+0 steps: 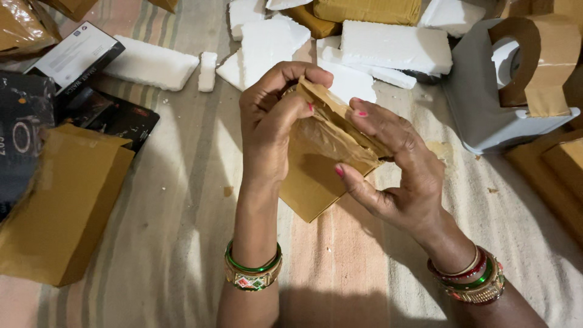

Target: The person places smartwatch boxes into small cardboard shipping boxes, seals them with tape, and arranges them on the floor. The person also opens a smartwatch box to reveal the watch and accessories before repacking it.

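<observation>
Striped cloth underlies crinkled brown packet, hand-held.

You've got a small brown paper packet pinched in both hands, your left hand at its top corner and your right hand along its edge. A big flat brown parcel lies on the cloth off to your left. Above it sit dark glossy boxes and a white-topped box with a dark border. More taped brown parcels sit up top and at the right edge.
</observation>
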